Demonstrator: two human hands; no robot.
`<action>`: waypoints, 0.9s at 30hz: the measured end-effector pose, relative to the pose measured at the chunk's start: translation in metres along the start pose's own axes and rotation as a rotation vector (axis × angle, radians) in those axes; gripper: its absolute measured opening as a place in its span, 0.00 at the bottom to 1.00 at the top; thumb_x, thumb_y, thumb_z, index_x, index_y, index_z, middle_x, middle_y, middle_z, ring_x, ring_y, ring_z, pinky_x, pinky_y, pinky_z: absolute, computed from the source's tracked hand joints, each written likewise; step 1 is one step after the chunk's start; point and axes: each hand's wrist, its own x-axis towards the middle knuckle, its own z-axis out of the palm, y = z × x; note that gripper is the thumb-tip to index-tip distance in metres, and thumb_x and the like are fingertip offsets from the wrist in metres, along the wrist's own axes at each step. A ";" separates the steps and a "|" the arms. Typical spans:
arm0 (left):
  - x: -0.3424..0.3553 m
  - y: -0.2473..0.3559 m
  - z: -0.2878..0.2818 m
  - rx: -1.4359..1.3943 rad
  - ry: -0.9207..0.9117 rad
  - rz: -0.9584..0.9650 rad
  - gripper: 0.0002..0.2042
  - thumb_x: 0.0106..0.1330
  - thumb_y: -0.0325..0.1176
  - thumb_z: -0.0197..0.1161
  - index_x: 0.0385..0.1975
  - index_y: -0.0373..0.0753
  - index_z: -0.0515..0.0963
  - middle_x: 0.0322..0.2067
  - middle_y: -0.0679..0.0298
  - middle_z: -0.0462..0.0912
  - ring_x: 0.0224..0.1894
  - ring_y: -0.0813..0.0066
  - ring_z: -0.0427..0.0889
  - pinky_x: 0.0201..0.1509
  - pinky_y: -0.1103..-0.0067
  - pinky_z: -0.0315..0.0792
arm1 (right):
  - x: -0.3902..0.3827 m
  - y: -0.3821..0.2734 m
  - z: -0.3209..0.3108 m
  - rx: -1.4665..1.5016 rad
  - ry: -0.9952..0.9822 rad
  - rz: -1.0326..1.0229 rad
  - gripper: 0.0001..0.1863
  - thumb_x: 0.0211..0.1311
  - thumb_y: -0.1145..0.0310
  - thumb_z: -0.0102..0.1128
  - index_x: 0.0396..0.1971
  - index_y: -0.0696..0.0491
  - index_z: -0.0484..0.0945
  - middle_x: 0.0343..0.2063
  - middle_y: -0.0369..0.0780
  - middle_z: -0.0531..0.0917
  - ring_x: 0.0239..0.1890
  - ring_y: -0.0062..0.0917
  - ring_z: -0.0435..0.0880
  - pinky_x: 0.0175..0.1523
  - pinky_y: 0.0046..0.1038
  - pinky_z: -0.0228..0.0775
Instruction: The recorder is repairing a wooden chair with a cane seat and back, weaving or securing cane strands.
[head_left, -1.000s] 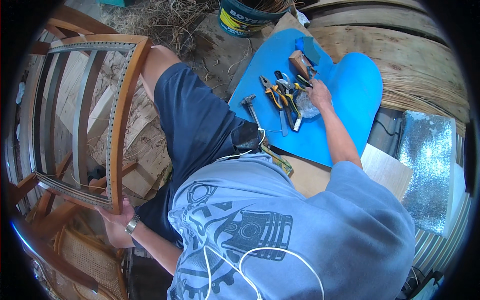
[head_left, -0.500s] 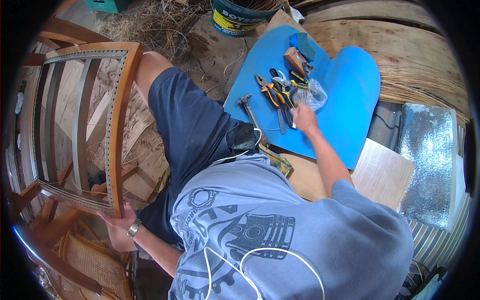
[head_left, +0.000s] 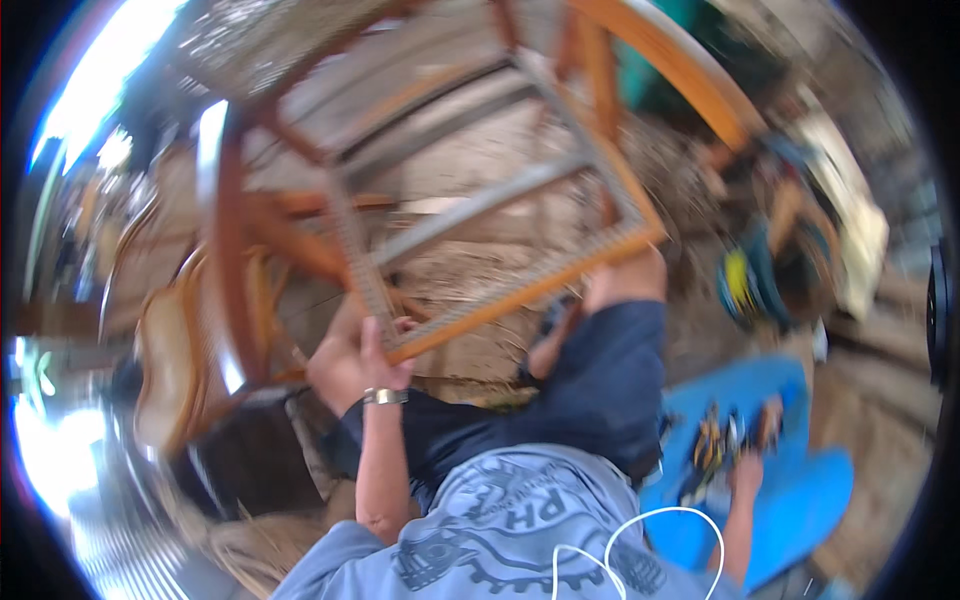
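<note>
A wooden chair [head_left: 535,293] with an open seat frame stands in front of my knees. Bare slats cross its opening, and small holes line the inner edge of the frame. My left hand [head_left: 382,362], with a metal-banded watch at the wrist, grips the frame's near left corner, thumb on top. Off to the right, my right hand [head_left: 745,473] is over a blue mat [head_left: 800,515], beside pliers and other hand tools [head_left: 710,440]. Motion blur hides its fingers and anything in them. A wooden block [head_left: 770,420] lies just beyond that hand.
A dark bucket [head_left: 742,285] with a yellow patch stands beyond the mat. At the left are curved wooden furniture parts [head_left: 165,370]. Loose dry strands lie on the floor at far right of the chair. A white cable crosses my shirt.
The view has swung left, so the chair now fills the middle and the mat sits at lower right. My left hand still holds the frame corner; my right hand remains by the tools.
</note>
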 end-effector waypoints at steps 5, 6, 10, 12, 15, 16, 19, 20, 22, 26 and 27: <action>-0.002 0.000 0.009 0.002 0.094 -0.004 0.33 0.65 0.66 0.52 0.43 0.36 0.79 0.36 0.62 0.84 0.36 0.73 0.84 0.29 0.80 0.74 | -0.010 0.006 -0.016 0.253 -0.208 0.017 0.16 0.44 0.63 0.70 0.29 0.60 0.83 0.33 0.53 0.85 0.39 0.49 0.84 0.47 0.44 0.76; 0.000 -0.001 0.008 -0.011 0.110 -0.006 0.33 0.65 0.66 0.52 0.43 0.36 0.79 0.36 0.62 0.84 0.36 0.73 0.84 0.29 0.80 0.74 | -0.015 0.005 -0.018 0.420 -0.300 0.049 0.14 0.44 0.66 0.69 0.31 0.59 0.84 0.33 0.50 0.85 0.40 0.46 0.84 0.47 0.40 0.75; 0.007 -0.001 -0.004 -0.005 0.059 0.000 0.32 0.66 0.65 0.51 0.42 0.37 0.79 0.35 0.62 0.84 0.36 0.72 0.83 0.28 0.83 0.72 | -0.026 -0.006 -0.021 0.628 -0.319 0.108 0.18 0.46 0.71 0.66 0.40 0.58 0.82 0.36 0.47 0.85 0.41 0.39 0.84 0.48 0.36 0.75; 0.006 -0.005 -0.010 0.083 -0.007 0.042 0.31 0.67 0.63 0.51 0.43 0.36 0.78 0.38 0.59 0.84 0.40 0.69 0.82 0.29 0.85 0.72 | -0.040 -0.007 -0.025 0.839 -0.294 0.102 0.21 0.51 0.75 0.62 0.49 0.57 0.78 0.42 0.44 0.84 0.42 0.32 0.83 0.48 0.34 0.74; 0.007 -0.003 -0.016 0.380 0.049 0.184 0.35 0.63 0.67 0.51 0.49 0.36 0.75 0.44 0.56 0.82 0.41 0.66 0.80 0.28 0.82 0.73 | -0.048 -0.016 -0.033 1.107 -0.269 -0.076 0.20 0.62 0.73 0.59 0.55 0.59 0.75 0.47 0.45 0.83 0.46 0.30 0.82 0.49 0.33 0.75; 0.012 -0.007 -0.013 0.153 0.074 0.053 0.37 0.62 0.69 0.51 0.51 0.37 0.74 0.45 0.56 0.81 0.40 0.66 0.80 0.27 0.81 0.73 | -0.052 -0.018 -0.036 1.049 -0.217 -0.153 0.21 0.62 0.69 0.60 0.55 0.58 0.75 0.48 0.46 0.83 0.46 0.33 0.83 0.51 0.34 0.74; 0.012 -0.001 -0.012 0.087 0.127 -0.069 0.35 0.55 0.66 0.63 0.51 0.41 0.74 0.41 0.59 0.81 0.37 0.61 0.81 0.29 0.71 0.76 | -0.071 -0.022 -0.043 0.638 -0.260 -0.103 0.13 0.59 0.70 0.58 0.44 0.55 0.77 0.40 0.53 0.82 0.44 0.49 0.80 0.48 0.43 0.72; 0.012 -0.004 -0.011 0.042 0.081 -0.046 0.34 0.53 0.64 0.67 0.51 0.43 0.74 0.41 0.61 0.81 0.39 0.61 0.81 0.32 0.67 0.77 | -0.076 -0.026 -0.044 0.508 -0.389 -0.057 0.13 0.58 0.70 0.59 0.43 0.54 0.78 0.41 0.52 0.82 0.46 0.49 0.80 0.49 0.45 0.72; 0.014 -0.003 -0.011 0.073 -0.121 -0.124 0.31 0.52 0.61 0.69 0.51 0.48 0.75 0.43 0.62 0.82 0.43 0.62 0.81 0.38 0.64 0.77 | -0.090 -0.043 -0.047 0.425 -0.429 0.016 0.13 0.58 0.69 0.61 0.43 0.53 0.79 0.40 0.49 0.84 0.47 0.47 0.81 0.52 0.45 0.72; 0.013 -0.007 -0.010 0.102 0.012 0.011 0.39 0.50 0.59 0.72 0.59 0.47 0.68 0.48 0.61 0.77 0.46 0.63 0.78 0.43 0.67 0.72 | -0.100 -0.075 -0.044 0.373 -0.390 0.160 0.12 0.58 0.67 0.63 0.42 0.53 0.79 0.41 0.48 0.84 0.47 0.46 0.82 0.53 0.44 0.74; 0.013 -0.008 -0.010 0.081 0.025 -0.003 0.39 0.49 0.60 0.72 0.59 0.47 0.68 0.48 0.61 0.77 0.46 0.63 0.77 0.44 0.67 0.72 | -0.100 -0.083 -0.041 0.333 -0.359 0.166 0.14 0.58 0.67 0.65 0.43 0.54 0.78 0.40 0.50 0.84 0.46 0.48 0.81 0.51 0.45 0.74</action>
